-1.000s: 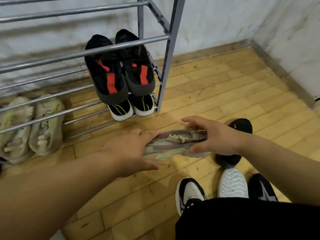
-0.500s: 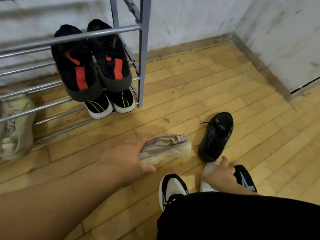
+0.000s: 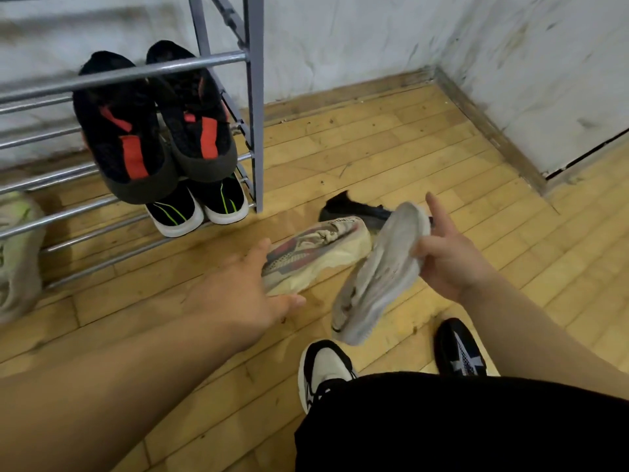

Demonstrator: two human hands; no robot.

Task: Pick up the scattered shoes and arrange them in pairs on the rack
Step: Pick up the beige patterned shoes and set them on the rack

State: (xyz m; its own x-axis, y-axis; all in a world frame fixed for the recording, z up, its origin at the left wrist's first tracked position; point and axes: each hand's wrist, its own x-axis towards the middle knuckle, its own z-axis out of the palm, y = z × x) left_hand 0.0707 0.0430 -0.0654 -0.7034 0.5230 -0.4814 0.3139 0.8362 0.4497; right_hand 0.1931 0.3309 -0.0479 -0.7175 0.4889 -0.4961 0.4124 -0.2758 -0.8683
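My right hand (image 3: 449, 264) grips a pale grey shoe (image 3: 377, 277) by its side and holds it tilted, sole up, above the floor. My left hand (image 3: 245, 291) closes fingers and thumb around the near end of a beige shoe with red-grey stripes (image 3: 323, 250), which lies on the wooden floor. Behind both lies a black shoe (image 3: 354, 211), partly hidden by the grey one. The grey metal rack (image 3: 253, 107) stands at the left. It holds a black-and-red pair (image 3: 153, 131), a black pair with green stripes (image 3: 200, 206) and pale green shoes (image 3: 17, 253).
A black-and-white sneaker (image 3: 323, 366) and a black sneaker with a pale pattern (image 3: 459, 352) sit on the floor close to me, partly covered by my black clothing (image 3: 459, 424). White walls meet in a corner at the right (image 3: 439, 63).
My right hand has taken the pale grey shoe off the floor near me and lifted it up beside the beige shoe. My left hand stays on the beige shoe.
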